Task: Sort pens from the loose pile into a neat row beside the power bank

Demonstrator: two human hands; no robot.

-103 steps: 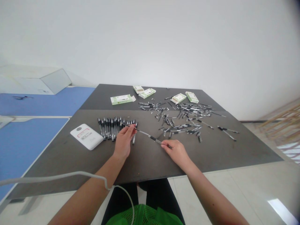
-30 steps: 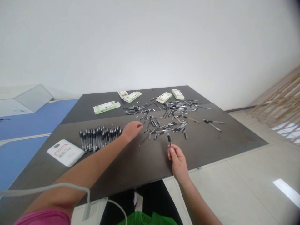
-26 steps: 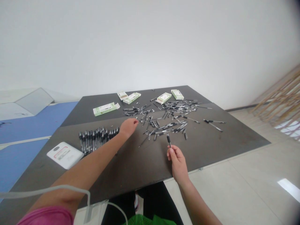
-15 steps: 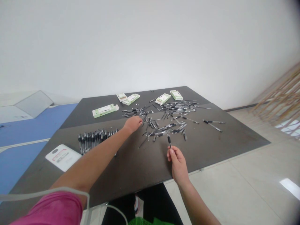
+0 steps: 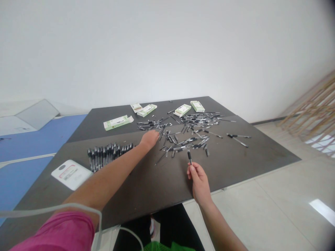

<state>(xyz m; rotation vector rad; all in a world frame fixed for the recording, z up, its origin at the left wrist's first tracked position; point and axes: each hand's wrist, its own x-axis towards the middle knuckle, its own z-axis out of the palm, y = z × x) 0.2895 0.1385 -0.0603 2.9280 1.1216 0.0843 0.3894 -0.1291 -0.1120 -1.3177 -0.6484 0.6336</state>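
"Grip first. What do your hands have?"

"My right hand (image 5: 200, 179) is closed tight on a black pen (image 5: 189, 157). The pen is thin and shiny, and it stands up out of my fingertips (image 5: 192, 168). That hand is near the front edge of the dark grey table (image 5: 167, 184)."

"And the other hand?"

"My left hand (image 5: 149, 138) is far out, with my arm stretched across the table and a pink sleeve (image 5: 52, 230) at the top of it. The fingers are bent and close together, right at the side of a messy heap of pens and pen bits (image 5: 188, 134). I cannot tell if they are holding anything."

"What is near that hand?"

"A neat row of black pens (image 5: 110, 153) lies side by side, close to my left arm. Just beside that row is a smooth white plastic block (image 5: 71, 174). Past the heap are thin card boxes, green and white (image 5: 117, 122), and they look flat and light"
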